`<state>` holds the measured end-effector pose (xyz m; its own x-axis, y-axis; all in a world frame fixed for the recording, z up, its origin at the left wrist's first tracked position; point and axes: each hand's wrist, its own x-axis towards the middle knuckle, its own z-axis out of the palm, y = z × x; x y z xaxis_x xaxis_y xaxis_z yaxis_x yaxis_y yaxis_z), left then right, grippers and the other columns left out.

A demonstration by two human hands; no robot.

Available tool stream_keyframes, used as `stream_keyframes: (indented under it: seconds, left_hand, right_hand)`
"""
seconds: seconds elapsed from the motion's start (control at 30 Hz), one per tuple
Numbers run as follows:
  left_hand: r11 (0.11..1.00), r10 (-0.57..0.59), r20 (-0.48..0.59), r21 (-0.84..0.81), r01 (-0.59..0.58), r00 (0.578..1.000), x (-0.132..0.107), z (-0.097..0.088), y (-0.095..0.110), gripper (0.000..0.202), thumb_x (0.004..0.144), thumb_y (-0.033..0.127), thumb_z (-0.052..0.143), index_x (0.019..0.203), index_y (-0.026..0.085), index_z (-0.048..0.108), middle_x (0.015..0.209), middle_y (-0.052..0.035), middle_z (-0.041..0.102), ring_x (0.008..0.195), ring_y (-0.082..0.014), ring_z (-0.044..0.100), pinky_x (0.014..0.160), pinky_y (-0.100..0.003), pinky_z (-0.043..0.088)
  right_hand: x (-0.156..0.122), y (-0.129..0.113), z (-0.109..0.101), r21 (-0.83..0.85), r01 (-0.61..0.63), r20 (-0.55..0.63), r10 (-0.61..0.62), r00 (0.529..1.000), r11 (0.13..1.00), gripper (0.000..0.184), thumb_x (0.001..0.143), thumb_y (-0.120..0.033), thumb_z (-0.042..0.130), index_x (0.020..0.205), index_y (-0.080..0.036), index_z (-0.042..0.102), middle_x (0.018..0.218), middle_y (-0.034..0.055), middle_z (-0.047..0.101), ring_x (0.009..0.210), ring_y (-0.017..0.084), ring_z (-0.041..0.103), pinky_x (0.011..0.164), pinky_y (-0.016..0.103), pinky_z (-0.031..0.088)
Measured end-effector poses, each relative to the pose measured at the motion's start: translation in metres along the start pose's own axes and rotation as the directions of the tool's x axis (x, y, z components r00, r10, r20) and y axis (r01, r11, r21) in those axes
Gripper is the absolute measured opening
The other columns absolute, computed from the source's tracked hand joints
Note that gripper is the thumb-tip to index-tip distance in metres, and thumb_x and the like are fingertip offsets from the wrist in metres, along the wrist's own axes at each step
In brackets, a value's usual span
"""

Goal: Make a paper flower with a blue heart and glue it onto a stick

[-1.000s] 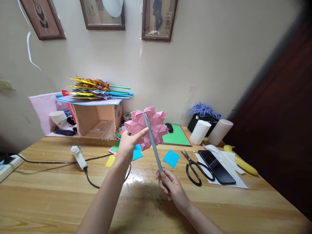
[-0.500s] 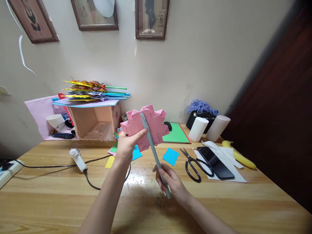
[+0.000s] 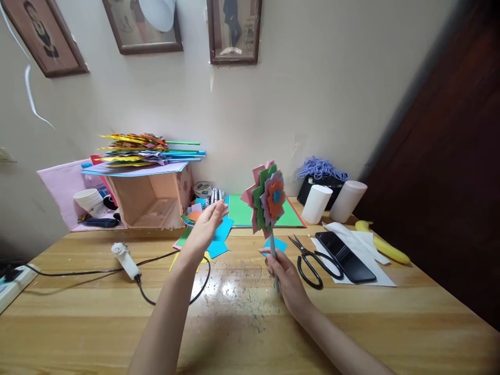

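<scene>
Held upright above the table by its grey stem is a layered paper flower (image 3: 261,200), pink, green, purple and orange with a blue centre. My right hand (image 3: 287,278) is closed round that stem. To the flower's left, my left hand (image 3: 205,229) hangs in the air with its fingers stretched out, holding nothing and apart from the flower. Behind it lie coloured paper sheets (image 3: 219,239). A blue paper square (image 3: 279,245) is partly hidden behind my right hand. Black-handled scissors (image 3: 312,263) lie half open to the right.
A pile of paper flowers (image 3: 136,148) tops the open pink box (image 3: 144,200) at the back left. A white corded device (image 3: 125,260) and its black cable lie at left. To the right are a phone (image 3: 345,257), a banana (image 3: 390,250) and white rolls (image 3: 317,204).
My left hand has let go of the flower and is now apart from it. My right hand has moved up and right, turning the flower from its plain pink back to its coloured front.
</scene>
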<state>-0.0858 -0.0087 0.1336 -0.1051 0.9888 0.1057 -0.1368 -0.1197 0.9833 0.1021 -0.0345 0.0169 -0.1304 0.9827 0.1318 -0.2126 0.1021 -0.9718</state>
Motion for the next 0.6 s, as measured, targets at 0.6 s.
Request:
stream_keyframes:
  seconds: [0.6]
  left_hand:
    - [0.999,-0.03,0.18,0.045,0.022,0.983,-0.002,0.06,-0.063,0.028,0.069,0.041,0.066,0.073,0.014,0.064,0.064,-0.0066,0.066,0.069,-0.0208,0.064,0.065,-0.03,0.048]
  right_hand:
    - [-0.004,0.009,0.009,0.134,-0.227,0.236,0.191,0.953,0.965,0.032,0.083,-0.052,0.045,0.086,-0.019,0.045,0.052,-0.0092,0.034,0.039,0.003,0.02,0.033,0.013,0.021]
